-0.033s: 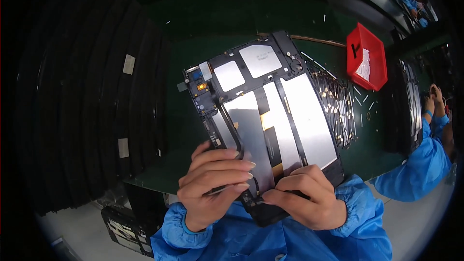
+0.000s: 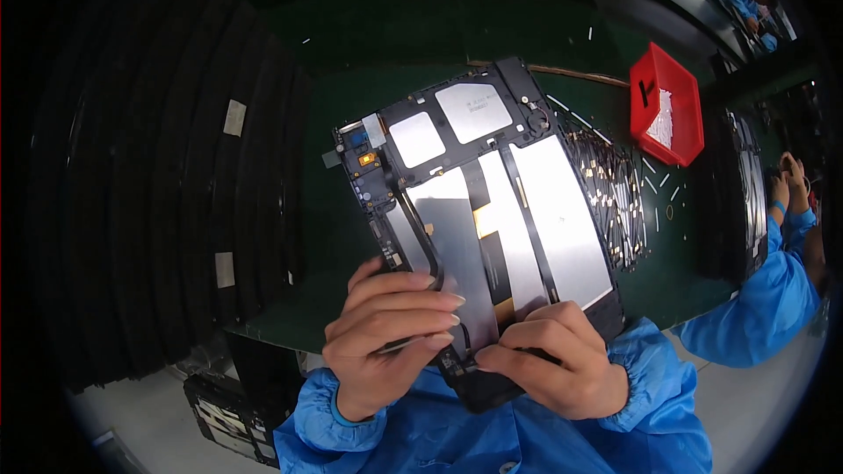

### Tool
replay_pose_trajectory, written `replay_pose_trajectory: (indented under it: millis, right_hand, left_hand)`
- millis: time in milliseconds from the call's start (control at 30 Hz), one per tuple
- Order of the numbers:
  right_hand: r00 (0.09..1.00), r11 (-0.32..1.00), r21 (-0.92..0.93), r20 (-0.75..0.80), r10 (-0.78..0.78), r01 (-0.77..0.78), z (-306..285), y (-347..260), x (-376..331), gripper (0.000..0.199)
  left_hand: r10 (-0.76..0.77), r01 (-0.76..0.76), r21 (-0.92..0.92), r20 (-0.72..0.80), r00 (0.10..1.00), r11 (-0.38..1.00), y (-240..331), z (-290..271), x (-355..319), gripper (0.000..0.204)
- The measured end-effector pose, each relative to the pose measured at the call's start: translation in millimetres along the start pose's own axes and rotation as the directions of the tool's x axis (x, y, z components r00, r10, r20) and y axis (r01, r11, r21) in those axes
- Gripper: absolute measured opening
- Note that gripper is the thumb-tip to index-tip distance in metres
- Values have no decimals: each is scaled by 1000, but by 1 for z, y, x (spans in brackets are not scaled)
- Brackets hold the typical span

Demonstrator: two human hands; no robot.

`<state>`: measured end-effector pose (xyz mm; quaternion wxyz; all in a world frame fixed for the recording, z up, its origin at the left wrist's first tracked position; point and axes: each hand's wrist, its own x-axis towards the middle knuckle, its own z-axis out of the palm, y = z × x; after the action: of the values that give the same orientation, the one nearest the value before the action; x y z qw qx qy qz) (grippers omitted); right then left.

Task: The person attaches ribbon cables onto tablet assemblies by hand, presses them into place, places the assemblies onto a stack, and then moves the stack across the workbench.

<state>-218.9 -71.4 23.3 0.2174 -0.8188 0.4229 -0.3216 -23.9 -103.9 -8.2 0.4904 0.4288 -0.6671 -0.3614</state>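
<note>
A large opened tablet housing (image 2: 562,219), black-rimmed with silvery plates and dark flat cables inside, lies tilted before me. My left hand (image 2: 382,333) closes around its lower left edge, fingertips over the inside. A thin pale strip (image 2: 402,345) shows between those fingers; its kind is unclear. Just above the fingertips, a black flat cable (image 2: 428,250) runs down the left side. My right hand (image 2: 558,360) is closed in a pinch at the lower edge, thumb beside a small dark part (image 2: 457,364). What the pinch holds is hidden.
Dark flat panels (image 2: 176,184) stand stacked at the left. Right of the housing lies a heap of thin dark strips (image 2: 619,189), near a red bin (image 2: 689,123) with white pieces. Another person's hands (image 2: 788,183) are at far right. More housings (image 2: 230,421) sit low left.
</note>
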Motion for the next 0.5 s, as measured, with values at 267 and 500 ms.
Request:
replay_pose_trajectory:
  millis: [267,500]
  right_hand:
    - [997,999,-14,64,-44,45,-4,-2,2,31]
    - [996,999,-15,72,-42,43,-3,0,3,30]
  left_hand:
    - [38,-39,28,53,998,999,5,-6,11,11]
    - [23,-75,292,178,984,953,11,1,48,11]
